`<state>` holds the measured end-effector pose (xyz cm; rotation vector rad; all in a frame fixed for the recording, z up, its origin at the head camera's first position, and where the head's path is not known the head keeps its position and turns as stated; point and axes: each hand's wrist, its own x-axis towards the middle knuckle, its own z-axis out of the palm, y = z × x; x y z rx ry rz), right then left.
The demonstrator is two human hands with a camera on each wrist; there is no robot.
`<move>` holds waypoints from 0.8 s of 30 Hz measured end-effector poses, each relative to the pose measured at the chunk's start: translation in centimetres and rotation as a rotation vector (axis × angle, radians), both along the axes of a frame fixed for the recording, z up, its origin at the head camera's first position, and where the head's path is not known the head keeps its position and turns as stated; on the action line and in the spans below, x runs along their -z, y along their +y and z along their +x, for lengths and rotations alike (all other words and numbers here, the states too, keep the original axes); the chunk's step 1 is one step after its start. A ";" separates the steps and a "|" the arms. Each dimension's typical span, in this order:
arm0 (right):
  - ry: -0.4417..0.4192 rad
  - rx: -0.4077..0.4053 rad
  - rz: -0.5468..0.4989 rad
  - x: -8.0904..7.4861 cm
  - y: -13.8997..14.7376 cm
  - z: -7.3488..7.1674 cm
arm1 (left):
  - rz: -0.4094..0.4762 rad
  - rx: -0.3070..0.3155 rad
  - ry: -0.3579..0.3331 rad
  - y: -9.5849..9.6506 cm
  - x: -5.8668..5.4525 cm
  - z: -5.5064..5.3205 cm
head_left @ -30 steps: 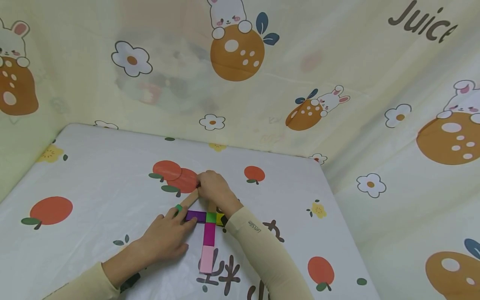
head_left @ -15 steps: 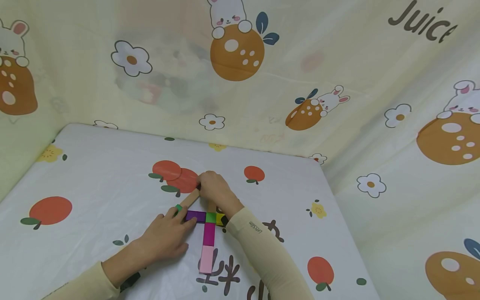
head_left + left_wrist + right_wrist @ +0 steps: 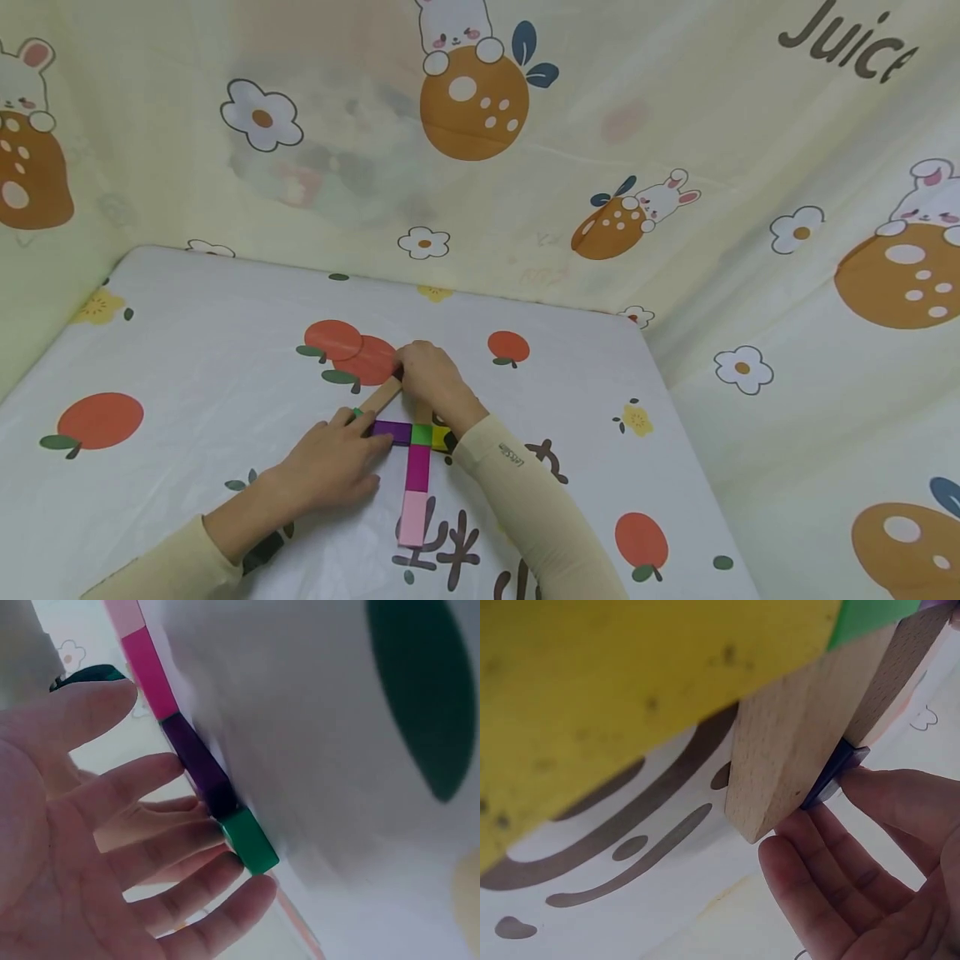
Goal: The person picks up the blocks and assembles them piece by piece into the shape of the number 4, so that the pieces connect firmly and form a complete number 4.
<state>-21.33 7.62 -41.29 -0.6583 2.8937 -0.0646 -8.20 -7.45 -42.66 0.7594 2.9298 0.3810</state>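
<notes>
My left hand [image 3: 326, 471] spreads its fingers along a purple block [image 3: 392, 433] and a green end block [image 3: 251, 841], fingertips against their sides. My right hand [image 3: 433, 379] pinches a dark blue block [image 3: 831, 774] between thumb and fingers, at the ends of two plain wooden blocks. One wooden block [image 3: 380, 397] slants up from the green end block; the other [image 3: 791, 742] runs back from a green middle cube [image 3: 422, 435]. A yellow block [image 3: 441, 438] joins that cube on the right, partly hidden by the right wrist. Magenta [image 3: 417, 468] and pink [image 3: 412, 518] blocks extend toward me.
The blocks lie on a white tablecloth [image 3: 225, 350] printed with fruit and dark lettering. Behind the table and along its sides hang pale yellow curtains [image 3: 337, 200] with rabbit prints. Beneath the left wrist is a dark object [image 3: 262, 550].
The fingers of my left hand have shifted slightly, covering more of the green end block in the head view. My right hand stays nearly in place at the wooden blocks' far ends.
</notes>
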 end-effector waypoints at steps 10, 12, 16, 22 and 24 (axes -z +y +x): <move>0.040 0.022 0.006 -0.1 0.3 0.1 | 0.039 0.013 0.020 -0.7 -0.3 -1.3; 0.038 0.030 -0.004 -0.3 0.4 0.3 | 0.052 0.009 0.013 -1.0 -0.5 -1.6; 0.025 0.050 -0.027 -1.0 1.0 1.2 | 0.083 0.002 0.014 -1.5 -0.8 -1.9; 0.024 0.061 -0.123 -2.0 3.2 3.5 | 0.104 -0.001 0.120 -2.5 -0.9 -2.0; 0.039 0.048 -0.156 -2.2 4.1 4.1 | 0.114 -0.006 0.153 -2.9 -0.9 -1.9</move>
